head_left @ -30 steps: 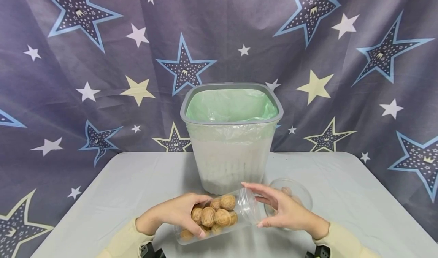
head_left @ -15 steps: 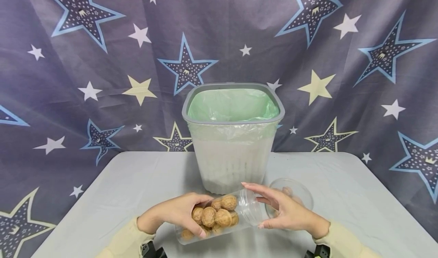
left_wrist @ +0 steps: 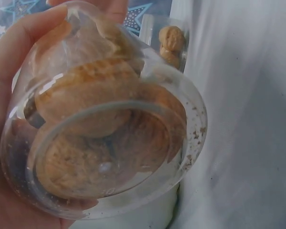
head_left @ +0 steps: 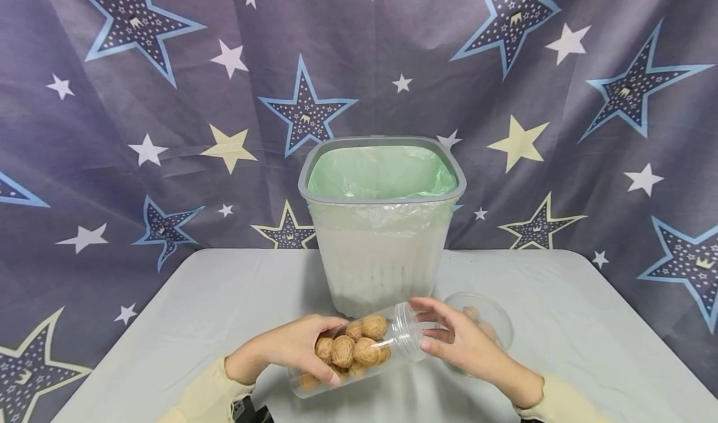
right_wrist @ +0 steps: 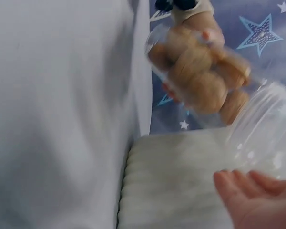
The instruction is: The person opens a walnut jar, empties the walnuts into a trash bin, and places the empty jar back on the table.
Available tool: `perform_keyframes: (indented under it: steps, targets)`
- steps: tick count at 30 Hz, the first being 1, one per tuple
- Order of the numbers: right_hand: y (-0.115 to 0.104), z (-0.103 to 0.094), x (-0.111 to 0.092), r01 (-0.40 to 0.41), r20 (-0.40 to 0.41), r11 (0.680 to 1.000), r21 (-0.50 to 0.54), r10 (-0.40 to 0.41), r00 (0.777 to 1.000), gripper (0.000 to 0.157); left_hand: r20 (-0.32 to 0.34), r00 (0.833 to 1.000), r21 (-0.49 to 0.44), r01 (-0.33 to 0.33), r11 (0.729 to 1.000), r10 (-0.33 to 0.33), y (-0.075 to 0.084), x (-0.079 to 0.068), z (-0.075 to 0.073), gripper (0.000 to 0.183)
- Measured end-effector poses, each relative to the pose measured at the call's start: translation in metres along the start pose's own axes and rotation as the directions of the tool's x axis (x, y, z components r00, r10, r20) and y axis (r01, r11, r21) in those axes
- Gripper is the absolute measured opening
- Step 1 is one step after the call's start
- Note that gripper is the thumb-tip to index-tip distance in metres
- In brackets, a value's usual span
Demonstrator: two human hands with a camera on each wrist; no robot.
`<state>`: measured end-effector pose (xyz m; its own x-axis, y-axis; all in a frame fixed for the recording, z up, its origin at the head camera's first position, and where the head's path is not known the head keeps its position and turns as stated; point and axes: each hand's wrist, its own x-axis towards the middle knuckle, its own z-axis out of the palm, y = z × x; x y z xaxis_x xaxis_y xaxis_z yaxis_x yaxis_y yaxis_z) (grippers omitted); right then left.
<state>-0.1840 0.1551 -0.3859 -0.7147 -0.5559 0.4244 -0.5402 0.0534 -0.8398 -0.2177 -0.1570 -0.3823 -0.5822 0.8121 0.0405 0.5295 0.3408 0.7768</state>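
Note:
A clear plastic jar (head_left: 364, 344) of walnuts (head_left: 343, 351) lies tilted in my left hand (head_left: 297, 346), its ridged neck (head_left: 406, 327) pointing right. My left thumb and fingers wrap its body, and the left wrist view looks at the jar's round base (left_wrist: 105, 157) with walnuts behind it. Beside the jar's mouth is my right hand (head_left: 465, 336), fingers loosely bent and nothing between them. The right wrist view has the right fingertips (right_wrist: 224, 177) just below the jar's neck. Behind the right hand stands a round clear container (head_left: 502, 314) holding walnuts (head_left: 471, 313), partly hidden.
A white bin (head_left: 381, 248) with a grey rim (head_left: 381, 201) and a pale green liner (head_left: 370, 171) stands right behind the jar. All of it is on a grey-white covered table (head_left: 235, 298), with a starry curtain (head_left: 185, 111) at the back.
My right hand has shifted slightly right, its fingers drawing back from around the jar's neck to beside its mouth. The left hand keeps its grip on the jar, nearly still.

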Motion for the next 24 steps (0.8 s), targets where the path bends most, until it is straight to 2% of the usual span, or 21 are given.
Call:
perform_keyframes:
  steps: [2, 5, 10, 18, 24]
  targets:
    - [-0.005, 0.002, -0.001, -0.069, -0.040, 0.997, -0.021, 0.068, 0.997, 0.051, -0.010, 1.000, 0.000, 0.008, 1.000, -0.008, 0.000, 0.000, 0.001, 0.053]
    - [-0.012, 0.003, -0.001, -0.163, -0.070, 0.985, -0.053, 0.159, 0.985, 0.049, -0.020, 0.999, 0.000, 0.025, 1.000, -0.025, -0.001, 0.001, 0.002, 0.054]
    - [-0.016, 0.003, -0.001, -0.258, -0.091, 0.963, -0.074, 0.251, 0.964, 0.051, -0.027, 0.999, 0.020, 0.046, 0.999, -0.045, -0.002, 0.002, 0.003, 0.055]
    - [-0.015, 0.003, -0.001, -0.292, -0.090, 0.954, -0.069, 0.286, 0.954, 0.052, -0.025, 0.999, 0.039, 0.047, 0.998, -0.046, -0.001, 0.002, 0.003, 0.056]
    - [-0.015, 0.003, -0.001, -0.264, -0.083, 0.963, -0.051, 0.260, 0.962, 0.056, -0.022, 0.999, 0.035, 0.045, 0.998, -0.044, -0.001, 0.002, 0.002, 0.056]
